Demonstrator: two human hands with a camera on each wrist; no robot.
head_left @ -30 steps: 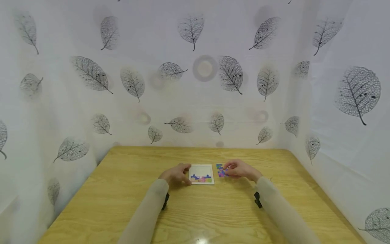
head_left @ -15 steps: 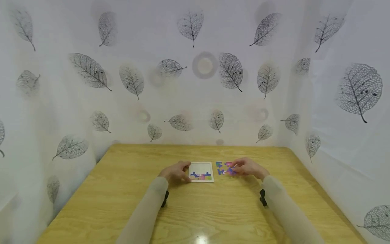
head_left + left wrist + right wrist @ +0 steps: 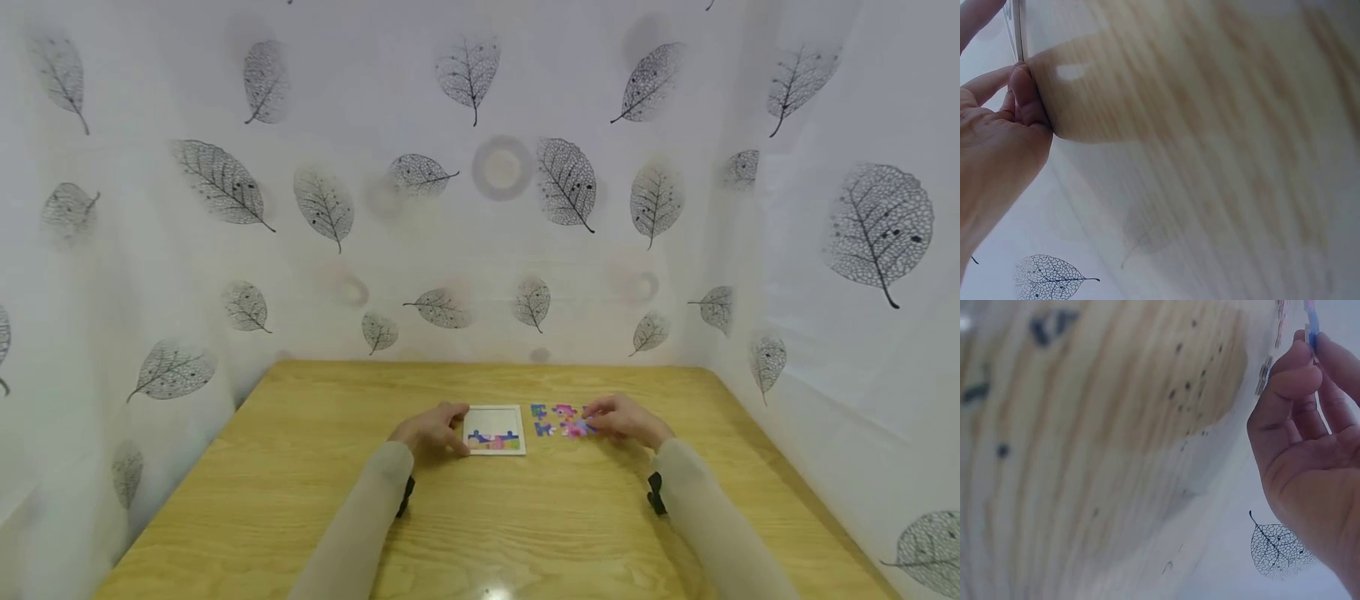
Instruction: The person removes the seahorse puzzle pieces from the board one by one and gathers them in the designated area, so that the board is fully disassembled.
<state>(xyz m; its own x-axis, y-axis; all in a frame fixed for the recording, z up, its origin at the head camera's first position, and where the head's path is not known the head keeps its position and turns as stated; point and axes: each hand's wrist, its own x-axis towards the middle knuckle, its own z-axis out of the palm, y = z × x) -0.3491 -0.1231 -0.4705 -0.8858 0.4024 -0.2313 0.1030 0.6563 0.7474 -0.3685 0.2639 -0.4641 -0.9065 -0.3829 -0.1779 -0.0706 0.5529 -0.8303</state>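
Observation:
A white-rimmed jigsaw tray [image 3: 493, 418] lies on the table, its lower part filled with joined colourful pieces and its upper part bare. My left hand [image 3: 431, 428] grips its left edge, thumb near the front corner and a finger near the back corner. In the left wrist view the tray's thin edge [image 3: 1017, 28] stands at the fingertips. To the right of the tray, several loose puzzle pieces [image 3: 564, 411] lie in two rough rows. Over the right end of them, my right hand [image 3: 628, 420] pinches a bluish puzzle piece [image 3: 1312, 328] between thumb and finger, partly covered by the fingers.
The wooden table [image 3: 480, 508] extends around the tray and pieces. A white curtain [image 3: 450, 250] printed with leaves hangs behind it and along both sides. Dark wrist straps [image 3: 656, 493] sit below both cuffs.
My right hand has moved rightward along the loose pieces, uncovering more of them in two rows. The left hand has stayed at the tray's edge.

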